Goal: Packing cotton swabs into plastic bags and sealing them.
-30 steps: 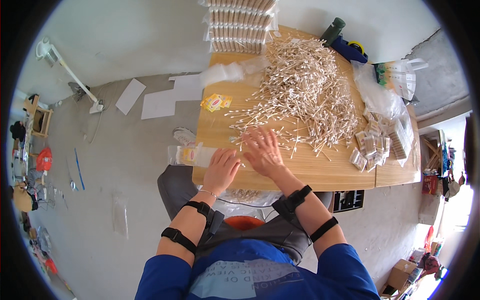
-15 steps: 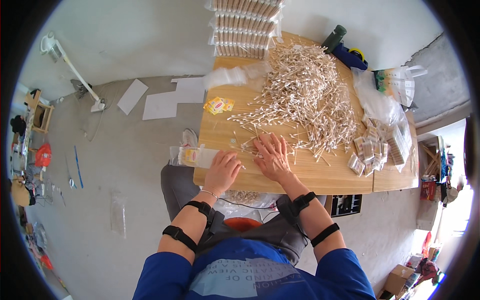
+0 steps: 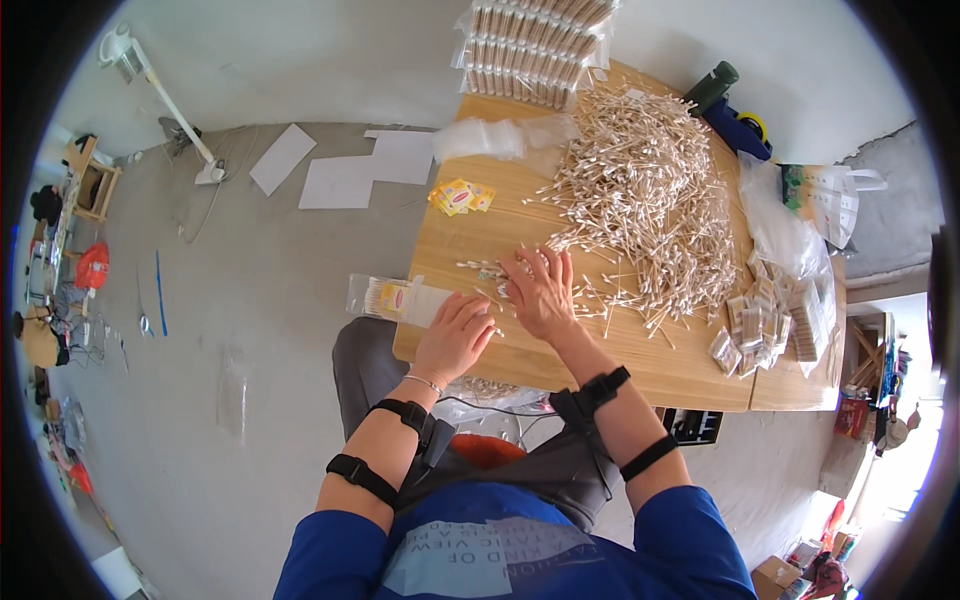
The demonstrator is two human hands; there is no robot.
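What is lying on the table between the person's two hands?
In the head view, a few loose cotton swabs lie on the wooden table between the left hand and the right hand.

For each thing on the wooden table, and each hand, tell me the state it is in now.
Loose white cotton swabs: heaped, unpacked.
Clear plastic packet of swabs: filled, lying flat over the table edge.
Small filled packets: piled at the right.
Left hand: resting on the packet.
Right hand: flat, fingers spread on swabs.
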